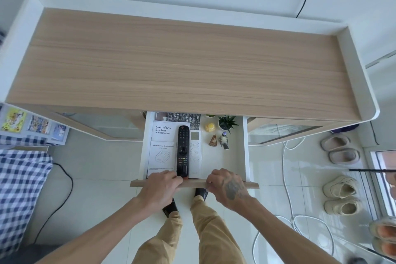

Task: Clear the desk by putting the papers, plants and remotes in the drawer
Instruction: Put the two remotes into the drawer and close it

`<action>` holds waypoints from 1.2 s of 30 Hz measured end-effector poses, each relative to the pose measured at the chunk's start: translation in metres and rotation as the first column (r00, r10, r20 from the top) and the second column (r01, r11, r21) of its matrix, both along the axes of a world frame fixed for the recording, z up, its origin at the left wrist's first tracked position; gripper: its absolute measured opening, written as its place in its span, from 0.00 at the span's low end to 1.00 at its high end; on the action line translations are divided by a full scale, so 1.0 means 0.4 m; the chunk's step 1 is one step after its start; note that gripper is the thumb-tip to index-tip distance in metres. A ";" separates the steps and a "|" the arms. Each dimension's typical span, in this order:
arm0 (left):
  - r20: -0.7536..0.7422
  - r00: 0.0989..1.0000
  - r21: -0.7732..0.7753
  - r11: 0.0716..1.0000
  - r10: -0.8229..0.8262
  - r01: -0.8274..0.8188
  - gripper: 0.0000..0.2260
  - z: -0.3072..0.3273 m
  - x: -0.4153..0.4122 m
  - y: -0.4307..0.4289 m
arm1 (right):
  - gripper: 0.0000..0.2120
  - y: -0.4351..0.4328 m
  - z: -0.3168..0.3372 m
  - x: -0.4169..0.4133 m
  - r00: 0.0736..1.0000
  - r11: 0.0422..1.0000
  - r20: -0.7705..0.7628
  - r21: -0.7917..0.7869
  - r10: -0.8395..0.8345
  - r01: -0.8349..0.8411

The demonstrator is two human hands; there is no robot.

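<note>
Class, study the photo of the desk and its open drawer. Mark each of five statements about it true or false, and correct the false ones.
1. The black remote lies in the drawer. True.
2. The white remote lies on the desktop. False: it lies in the drawer, beside the black remote.
3. Both hands rest on the drawer front. True: left hand and right hand.
4. The small potted plant stands on the floor. False: it stands in the drawer.
5. The printer manual lies right of the remotes. False: it lies left of them.
</note>
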State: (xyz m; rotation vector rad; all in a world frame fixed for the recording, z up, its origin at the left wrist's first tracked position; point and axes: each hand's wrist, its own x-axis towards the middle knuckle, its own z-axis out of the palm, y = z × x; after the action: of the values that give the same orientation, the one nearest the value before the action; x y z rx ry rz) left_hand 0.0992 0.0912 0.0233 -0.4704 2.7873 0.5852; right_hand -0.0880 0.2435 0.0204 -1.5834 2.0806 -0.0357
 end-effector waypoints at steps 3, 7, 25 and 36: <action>-0.023 0.998 -0.020 0.998 0.062 -0.063 0.05 -0.003 -0.047 -0.047 | 0.07 -0.049 -0.001 -0.039 0.998 0.999 -0.058 -0.054 -0.011 0.007; 0.000 0.996 -0.093 0.991 0.092 -0.091 0.07 -0.002 -0.115 -0.112 | 0.08 -0.125 0.008 -0.096 0.994 0.995 -0.103 -0.090 -0.042 0.033; -0.126 0.992 -0.325 0.945 -0.025 -0.017 0.41 0.002 -0.274 -0.300 | 0.52 -0.304 -0.001 -0.290 0.972 0.994 -0.235 -0.094 0.032 -0.055; 0.107 0.991 -0.348 0.937 0.074 -0.032 0.48 -0.022 -0.323 -0.356 | 0.51 -0.332 -0.013 -0.344 0.954 0.994 -0.283 -0.024 0.098 -0.109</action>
State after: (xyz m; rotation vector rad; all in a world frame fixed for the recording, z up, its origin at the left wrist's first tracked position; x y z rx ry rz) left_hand -0.0300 -0.0510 0.0145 -0.6299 2.7729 0.0673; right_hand -0.2254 0.1108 0.0152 -1.8083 2.2145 0.1988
